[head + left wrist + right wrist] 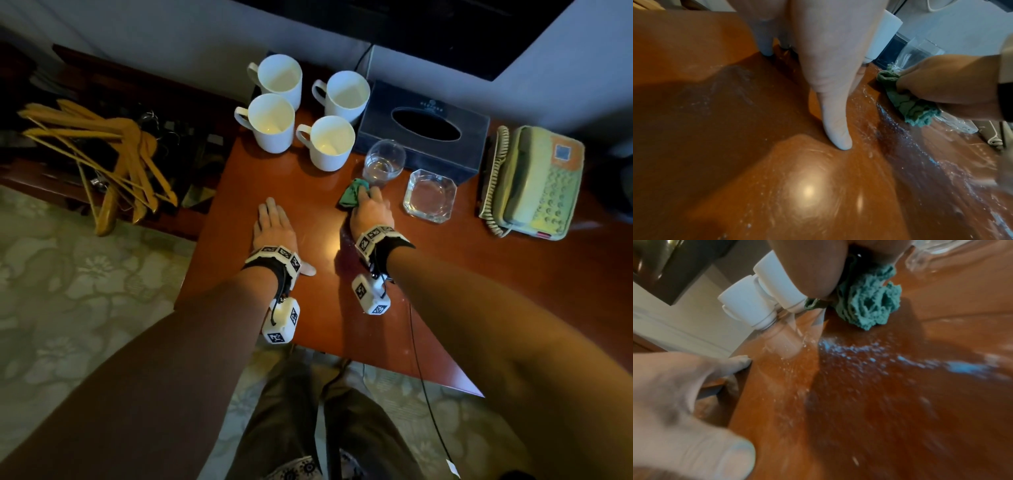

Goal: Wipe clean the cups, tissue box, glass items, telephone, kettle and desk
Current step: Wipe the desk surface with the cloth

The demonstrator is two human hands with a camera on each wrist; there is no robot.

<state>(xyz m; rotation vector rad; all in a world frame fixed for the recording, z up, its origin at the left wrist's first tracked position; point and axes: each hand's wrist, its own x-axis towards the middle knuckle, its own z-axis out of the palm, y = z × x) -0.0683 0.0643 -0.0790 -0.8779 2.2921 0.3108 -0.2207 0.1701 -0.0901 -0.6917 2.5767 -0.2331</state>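
Observation:
My right hand (370, 211) grips a crumpled green cloth (352, 196) and presses it on the reddish wooden desk (445, 291), just in front of a clear drinking glass (384, 162). Wet streaks (869, 350) trail behind the cloth (869, 305). My left hand (274, 222) lies flat on the desk, fingers straight, thumb (835, 126) spread, left of the cloth (908, 100). Several white cups (274, 123) stand at the back. A dark tissue box (424, 132), a glass ashtray (430, 196) and a beige telephone (537, 181) sit to the right.
Wooden hangers (102, 154) lie piled on a low dark shelf left of the desk. A thin black cable (419, 370) runs over the desk's front edge. Patterned carpet (85, 291) covers the floor. The wall rises right behind the cups.

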